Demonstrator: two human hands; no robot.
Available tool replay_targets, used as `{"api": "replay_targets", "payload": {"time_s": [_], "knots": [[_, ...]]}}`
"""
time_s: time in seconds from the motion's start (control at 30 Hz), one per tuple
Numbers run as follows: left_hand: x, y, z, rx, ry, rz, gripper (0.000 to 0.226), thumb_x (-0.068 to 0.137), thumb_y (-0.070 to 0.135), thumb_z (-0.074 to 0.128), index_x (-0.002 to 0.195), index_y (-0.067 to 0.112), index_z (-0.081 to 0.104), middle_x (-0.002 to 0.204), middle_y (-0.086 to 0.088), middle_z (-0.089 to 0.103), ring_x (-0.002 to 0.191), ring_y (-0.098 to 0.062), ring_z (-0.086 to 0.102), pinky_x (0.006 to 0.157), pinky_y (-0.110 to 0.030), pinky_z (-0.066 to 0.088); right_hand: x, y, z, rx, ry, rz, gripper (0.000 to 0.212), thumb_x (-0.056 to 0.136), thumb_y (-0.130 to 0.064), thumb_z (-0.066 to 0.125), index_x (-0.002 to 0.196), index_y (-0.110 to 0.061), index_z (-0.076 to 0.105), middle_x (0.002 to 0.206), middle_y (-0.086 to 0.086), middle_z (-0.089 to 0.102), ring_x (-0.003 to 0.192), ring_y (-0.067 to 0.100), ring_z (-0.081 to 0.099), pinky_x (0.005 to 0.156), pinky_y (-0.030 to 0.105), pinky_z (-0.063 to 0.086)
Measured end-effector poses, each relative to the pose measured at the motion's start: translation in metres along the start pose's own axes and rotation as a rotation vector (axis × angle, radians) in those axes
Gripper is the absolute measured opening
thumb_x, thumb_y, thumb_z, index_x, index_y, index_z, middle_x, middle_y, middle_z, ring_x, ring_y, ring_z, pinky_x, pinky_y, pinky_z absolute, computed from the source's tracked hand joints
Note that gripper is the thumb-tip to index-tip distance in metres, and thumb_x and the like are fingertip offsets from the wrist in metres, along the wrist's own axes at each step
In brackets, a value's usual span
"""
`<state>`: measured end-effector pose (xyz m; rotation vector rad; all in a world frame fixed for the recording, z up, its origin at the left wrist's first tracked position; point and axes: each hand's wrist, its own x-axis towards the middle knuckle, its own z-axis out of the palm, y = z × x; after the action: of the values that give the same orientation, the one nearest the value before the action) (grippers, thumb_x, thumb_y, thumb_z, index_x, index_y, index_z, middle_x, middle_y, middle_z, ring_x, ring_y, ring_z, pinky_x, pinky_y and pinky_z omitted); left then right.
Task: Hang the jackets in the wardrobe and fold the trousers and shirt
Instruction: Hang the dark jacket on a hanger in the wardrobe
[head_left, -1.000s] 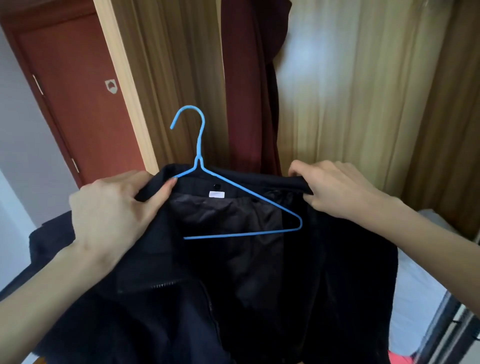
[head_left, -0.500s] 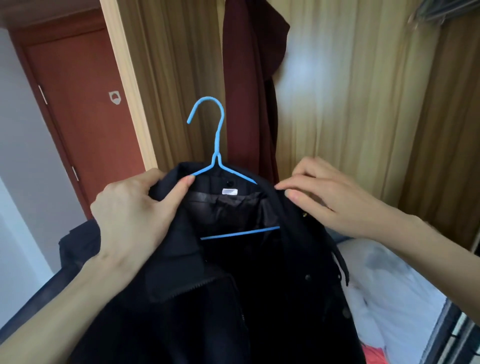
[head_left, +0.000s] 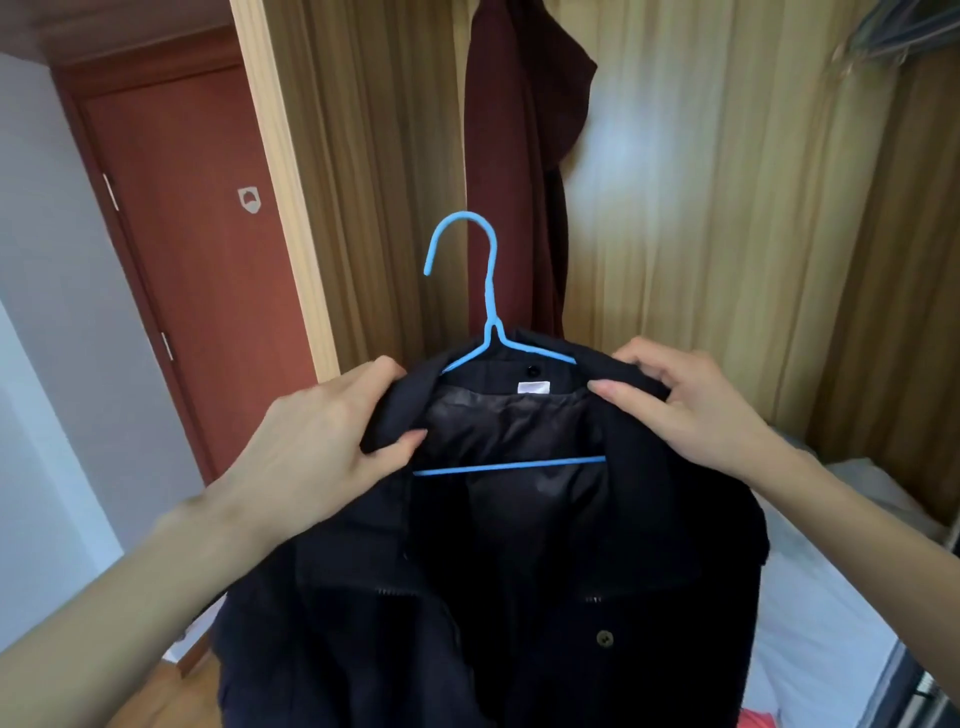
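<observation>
A dark navy jacket hangs in front of me on a blue wire hanger, whose hook stands free above the collar. My left hand grips the jacket's left shoulder and collar edge. My right hand pinches the right shoulder by the collar. Both hanger ends sit inside the jacket's shoulders, and its bottom bar shows across the open lining. Behind it a dark red jacket hangs inside the wooden wardrobe.
A red-brown door is at the left beside the wardrobe's pale frame. White bedding lies low at the right, with a red item at the bottom edge. Grey hangers hang at the top right.
The jacket's right shoulder has been pulled over the hanger's right end, which is now covered. Both hands shifted onto the shoulders by the collar, and the jacket hangs straighter.
</observation>
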<state>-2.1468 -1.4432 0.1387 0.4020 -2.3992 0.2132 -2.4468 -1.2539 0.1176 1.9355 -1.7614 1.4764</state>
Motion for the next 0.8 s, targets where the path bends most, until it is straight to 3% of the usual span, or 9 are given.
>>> {"api": "replay_targets", "payload": {"time_s": [0.1,0.2,0.27,0.37,0.47,0.53,0.63,0.7,0.8], "knots": [[0.000,-0.009,0.007,-0.129,-0.086,-0.025,0.054,0.092,0.079,0.049,0.129,0.041,0.040,0.104,0.025,0.063,0.083,-0.003,0.062,0.072,-0.025,0.047,-0.001,0.000,-0.002,-0.003,-0.002,0.021,0.015,0.099,-0.044,0.068,0.098,-0.029,0.068,0.092,-0.005,0.076,0.083,0.010,0.074,0.071,0.018,0.054],[0.010,0.002,0.012,-0.229,-0.014,0.028,0.046,0.103,0.071,0.033,0.140,0.045,0.040,0.127,0.030,0.058,0.107,0.007,0.058,0.084,-0.015,0.046,-0.005,-0.003,-0.004,0.006,-0.011,0.056,0.014,0.097,-0.042,0.069,0.095,-0.028,0.069,0.092,-0.004,0.077,0.085,0.010,0.074,0.073,0.020,0.055],[0.023,0.015,0.015,-0.291,0.018,0.054,0.035,0.108,0.060,0.032,0.127,0.040,0.052,0.105,0.020,0.066,0.093,-0.002,0.064,0.073,-0.020,0.050,-0.008,-0.008,-0.007,0.026,-0.011,0.082,0.015,0.094,-0.044,0.069,0.095,-0.029,0.070,0.093,-0.005,0.078,0.086,0.007,0.074,0.076,0.018,0.054],[0.038,0.033,0.021,-0.373,0.110,0.009,0.030,0.112,0.045,0.036,0.094,0.027,0.052,0.061,0.002,0.051,0.058,-0.021,0.054,0.058,-0.047,0.047,-0.011,-0.020,-0.016,-0.191,-0.029,0.064,0.032,0.097,-0.063,0.057,0.102,-0.032,0.065,0.089,-0.006,0.076,0.078,0.013,0.070,0.070,0.029,0.055],[0.048,0.052,0.025,-0.362,0.242,-0.017,0.024,0.109,0.041,0.037,0.089,0.029,0.044,0.053,0.005,0.041,0.050,-0.021,0.048,0.052,-0.039,0.040,-0.008,-0.038,-0.023,-0.610,-0.152,-0.034,0.053,0.097,-0.075,0.021,0.134,-0.041,0.042,0.111,-0.012,0.072,0.091,0.022,0.067,0.071,0.038,0.047],[0.052,0.064,0.028,-0.316,0.293,-0.013,0.026,0.109,0.043,0.035,0.094,0.027,0.048,0.052,0.006,0.043,0.048,-0.019,0.049,0.051,-0.038,0.041,-0.006,-0.050,-0.026,-0.680,-0.169,-0.018,0.063,0.093,-0.072,0.014,0.138,-0.036,0.039,0.115,-0.013,0.069,0.096,0.028,0.066,0.071,0.039,0.044],[0.059,0.083,0.028,-0.328,0.339,0.015,0.031,0.107,0.052,0.033,0.110,0.026,0.049,0.059,0.005,0.056,0.049,-0.016,0.054,0.054,-0.041,0.050,-0.001,-0.072,-0.029,-0.766,-0.085,-0.087,0.059,0.098,-0.065,0.018,0.125,-0.023,0.050,0.088,-0.009,0.064,0.077,0.031,0.064,0.060,0.042,0.044],[0.063,0.092,0.029,-0.347,0.354,0.052,0.035,0.105,0.058,0.033,0.114,0.027,0.045,0.071,0.004,0.065,0.053,-0.018,0.058,0.056,-0.042,0.053,0.005,-0.084,-0.033,-0.799,0.001,-0.198,0.045,0.106,-0.058,0.031,0.111,-0.018,0.053,0.062,-0.011,0.044,0.051,0.019,0.052,0.045,0.036,0.039],[0.068,0.089,0.030,-0.302,0.338,0.135,0.038,0.104,0.058,0.042,0.111,0.022,0.051,0.068,0.008,0.058,0.054,-0.016,0.056,0.053,-0.042,0.052,0.008,-0.081,-0.051,-0.712,0.029,-0.189,0.036,0.107,-0.055,0.039,0.110,-0.023,0.056,0.058,-0.006,0.050,0.049,0.014,0.048,0.048,0.035,0.041]]}}
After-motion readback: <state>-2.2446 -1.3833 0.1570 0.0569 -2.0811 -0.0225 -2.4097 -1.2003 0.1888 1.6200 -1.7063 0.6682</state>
